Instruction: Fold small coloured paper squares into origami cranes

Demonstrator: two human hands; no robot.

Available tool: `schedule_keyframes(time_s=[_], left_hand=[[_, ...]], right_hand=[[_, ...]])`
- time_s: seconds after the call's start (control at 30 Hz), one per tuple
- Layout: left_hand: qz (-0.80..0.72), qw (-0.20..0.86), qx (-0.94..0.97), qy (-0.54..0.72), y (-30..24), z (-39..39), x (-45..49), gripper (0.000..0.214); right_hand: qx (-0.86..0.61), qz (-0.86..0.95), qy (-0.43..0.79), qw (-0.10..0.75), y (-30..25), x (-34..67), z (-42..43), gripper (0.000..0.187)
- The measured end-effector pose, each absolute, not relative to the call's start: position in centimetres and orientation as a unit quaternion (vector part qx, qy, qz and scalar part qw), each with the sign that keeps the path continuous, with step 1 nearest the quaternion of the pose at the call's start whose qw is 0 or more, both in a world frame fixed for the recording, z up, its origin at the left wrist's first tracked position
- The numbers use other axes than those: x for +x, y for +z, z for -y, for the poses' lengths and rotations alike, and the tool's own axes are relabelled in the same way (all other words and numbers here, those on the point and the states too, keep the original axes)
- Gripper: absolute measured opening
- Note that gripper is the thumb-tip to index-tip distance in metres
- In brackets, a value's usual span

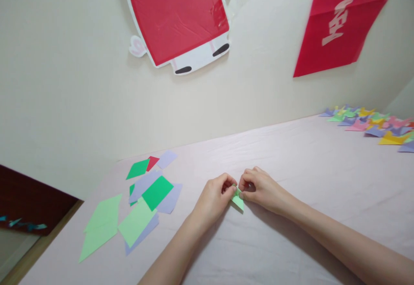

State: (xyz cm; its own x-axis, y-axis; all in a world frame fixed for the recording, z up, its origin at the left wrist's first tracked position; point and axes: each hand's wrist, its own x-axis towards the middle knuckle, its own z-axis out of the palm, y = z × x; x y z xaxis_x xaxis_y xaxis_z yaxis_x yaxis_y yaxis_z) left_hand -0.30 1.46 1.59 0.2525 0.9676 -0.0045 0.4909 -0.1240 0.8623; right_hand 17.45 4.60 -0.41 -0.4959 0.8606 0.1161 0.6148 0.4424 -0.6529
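Observation:
A small light green piece of folded paper [238, 203] is held just above the pale cloth-covered surface [274, 250], near the middle. My left hand [216, 194] pinches its left side between thumb and fingertips. On the right side, my right hand [260, 188] grips the same paper, its fingers curled and thumb pressed in. The fingertips hide the paper's upper part, so its full shape cannot be seen. One pointed corner sticks out below the hands.
Loose paper sheets in green [158, 192], light green [137, 222], lilac [170, 201] and red [152, 163] lie at the left. Rows of small folded paper shapes [375, 123] stand at the far right. Behind is a wall with red decorations [181, 13].

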Motion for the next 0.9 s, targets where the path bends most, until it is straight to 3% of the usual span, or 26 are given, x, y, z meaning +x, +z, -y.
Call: schedule_keyframes(time_s=[0.2, 0.33, 0.7, 0.9], left_hand=[[-0.524, 0.352, 0.73, 0.262, 2.6, -0.8, -0.3, 0.013], [-0.549, 0.312, 0.721, 0.284, 1.8, -0.8, 0.2, 0.001], [-0.54, 0.312, 0.707, 0.334, 1.2, -0.8, 0.4, 0.021], [-0.535, 0.318, 0.711, 0.328, 1.3, -0.8, 0.3, 0.021]], right_hand=[[-0.472, 0.817, 0.262, 0.203, 0.1, 17.0, -4.7, 0.008], [-0.476, 0.813, 0.268, 0.202, 0.2, 16.9, -4.7, 0.007], [-0.466, 0.82, 0.265, 0.202, -0.1, 17.2, -4.9, 0.008], [-0.455, 0.821, 0.269, 0.216, 0.0, 17.2, -4.8, 0.008]])
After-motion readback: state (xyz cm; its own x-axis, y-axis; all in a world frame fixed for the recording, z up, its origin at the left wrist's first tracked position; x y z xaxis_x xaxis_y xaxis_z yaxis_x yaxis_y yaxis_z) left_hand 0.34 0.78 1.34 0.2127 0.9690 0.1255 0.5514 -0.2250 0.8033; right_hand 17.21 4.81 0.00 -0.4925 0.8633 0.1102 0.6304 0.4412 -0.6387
